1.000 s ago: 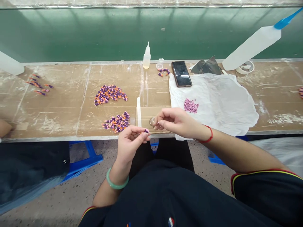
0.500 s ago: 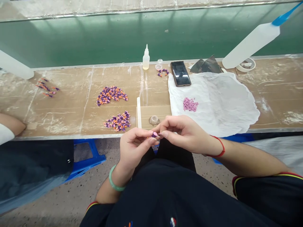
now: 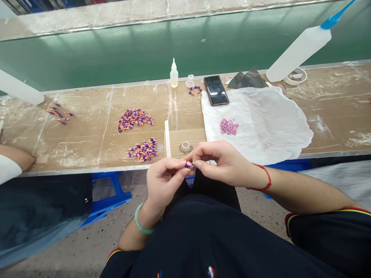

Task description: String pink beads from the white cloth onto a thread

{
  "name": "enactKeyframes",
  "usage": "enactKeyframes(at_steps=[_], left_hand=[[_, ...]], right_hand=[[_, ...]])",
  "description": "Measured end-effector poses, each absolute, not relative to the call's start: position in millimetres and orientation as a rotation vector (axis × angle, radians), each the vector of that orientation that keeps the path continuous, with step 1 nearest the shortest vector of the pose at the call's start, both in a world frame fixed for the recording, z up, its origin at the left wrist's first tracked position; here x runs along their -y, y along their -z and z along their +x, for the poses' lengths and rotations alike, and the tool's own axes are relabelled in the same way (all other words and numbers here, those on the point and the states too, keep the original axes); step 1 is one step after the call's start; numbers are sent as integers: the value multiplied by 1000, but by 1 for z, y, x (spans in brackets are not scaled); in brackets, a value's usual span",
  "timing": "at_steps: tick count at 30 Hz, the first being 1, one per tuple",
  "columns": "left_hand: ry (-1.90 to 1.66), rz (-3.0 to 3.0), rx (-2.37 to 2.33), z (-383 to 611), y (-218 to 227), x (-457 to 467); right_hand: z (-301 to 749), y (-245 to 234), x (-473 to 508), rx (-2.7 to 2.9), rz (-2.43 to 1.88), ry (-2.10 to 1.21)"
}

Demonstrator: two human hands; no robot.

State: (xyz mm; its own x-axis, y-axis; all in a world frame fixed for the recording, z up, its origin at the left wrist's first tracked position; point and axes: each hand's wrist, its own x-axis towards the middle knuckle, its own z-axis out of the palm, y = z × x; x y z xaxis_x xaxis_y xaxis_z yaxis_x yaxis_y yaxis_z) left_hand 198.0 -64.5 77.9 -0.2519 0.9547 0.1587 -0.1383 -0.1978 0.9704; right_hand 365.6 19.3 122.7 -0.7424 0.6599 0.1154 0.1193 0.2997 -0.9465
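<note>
Head view: both hands were below the near edge of the bench [image 3: 87, 96], over the lap. The left hand [image 3: 162, 181] pinched a small purple piece [image 3: 189, 164] between thumb and forefinger, other fingers curled in. The right hand [image 3: 220, 162] met it tip to tip, thumb and forefinger closed narrow on the same piece. It probably also held a bead there, too small to tell.

On the surface by the near edge, just beyond the hands: a clear cap [image 3: 185, 146], a white stick [image 3: 167, 133], and a near pile of purple-orange pieces [image 3: 143, 150]. A second pile [image 3: 135, 119] sat further back. The white sheet [image 3: 261, 123] lay right of centre with pink beads [image 3: 228, 126] on it and a phone [image 3: 216, 90] on its far corner. A glue bottle [image 3: 174, 74] stood at the far edge. Another person's arm [image 3: 11, 162] rested at the left near edge.
</note>
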Motion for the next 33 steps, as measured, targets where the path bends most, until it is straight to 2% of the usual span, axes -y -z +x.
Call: enactKeyframes(at_steps=[14, 24, 27, 33], left_hand=[[-1622, 1026, -1131, 201, -82, 62], [-1615, 950, -1018, 202, -82, 61], [-1615, 1088, -1047, 198, -79, 61], [-1702, 1802, -1178, 189, -81, 60]], right_hand=[[365, -123, -17, 2235, -533, -1083], [363, -122, -15, 2299, -527, -960], [364, -121, -15, 2316, -522, -944], [376, -124, -17, 2302, -500, -827]])
